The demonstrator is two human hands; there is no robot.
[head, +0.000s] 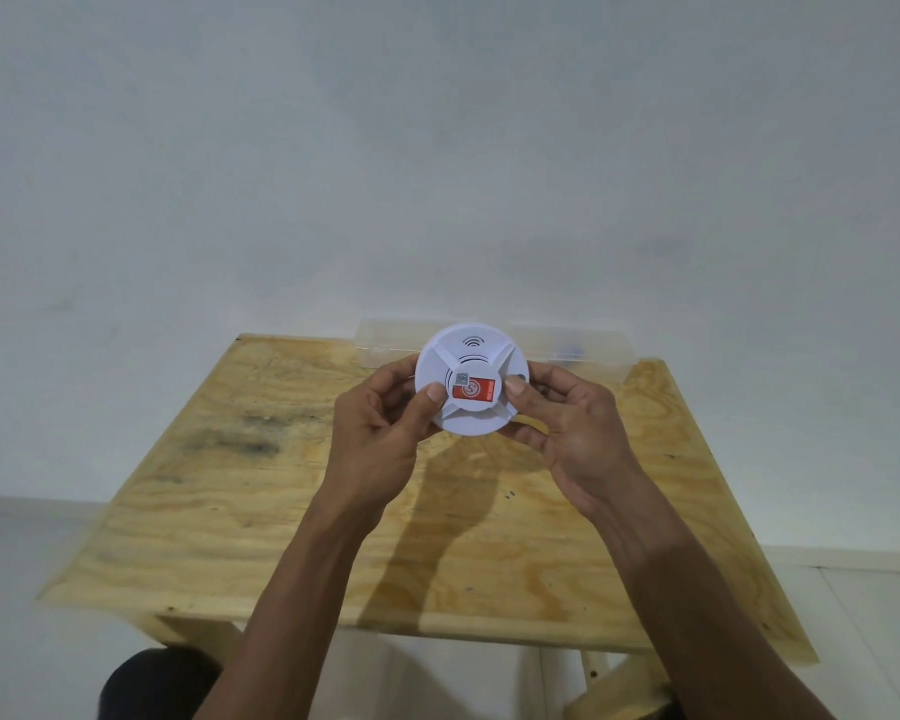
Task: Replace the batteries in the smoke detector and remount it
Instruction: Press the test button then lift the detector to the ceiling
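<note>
Forearms, two, bare, reaching over the near edge of a plywood bench (230, 511). Left hand (380, 433) and right hand (578, 433): each clasps one side of a white round smoke detector (471, 381), thumbs on its face. Detector: held above the bench's far half, red label toward the camera. Clear plastic box (572, 350): far edge, against the wall.

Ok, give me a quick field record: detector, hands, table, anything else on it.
detector: white, round, held up above the table, front with red label facing the camera
left hand: grips the detector's left edge, thumb on its face
right hand: grips its right edge, thumb on its face
table: bare plywood, dark smudges at left
box: clear plastic, at the table's far edge, partly behind the detector
batteries: none visible
</note>
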